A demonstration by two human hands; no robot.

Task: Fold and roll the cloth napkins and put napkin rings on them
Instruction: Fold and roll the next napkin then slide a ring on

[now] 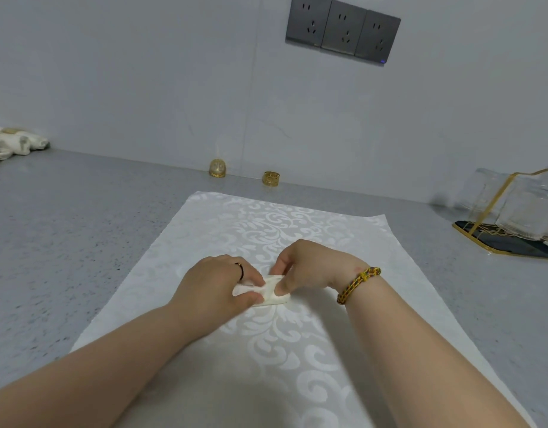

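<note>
While both of my hands are closing on the small white napkin, I am recording the main hazard as the bundle springing open. My left hand is curling its fingers over one end and my right hand is pinching the other end between thumb and bent fingers, so neither hand is free, and letting go with one to fetch a ring would, in my judgement, be allowing the soft layers to loosen. The gold rings are sitting well beyond my fingertips against the wall, a domed ring and an openwork band to its right, which is making that reach long. The napkin is looking thick, matte and roughly oblong; how tightly it is rolled I cannot tell, since my fingers are covering much of it. Under my hands the damask cloth is lying flat, glossy scrollwork on pale weave, and I am judging it slick enough to let the bundle slide. Finished rolls are resting far to the left of my left hand on the speckled grey counter.
</note>
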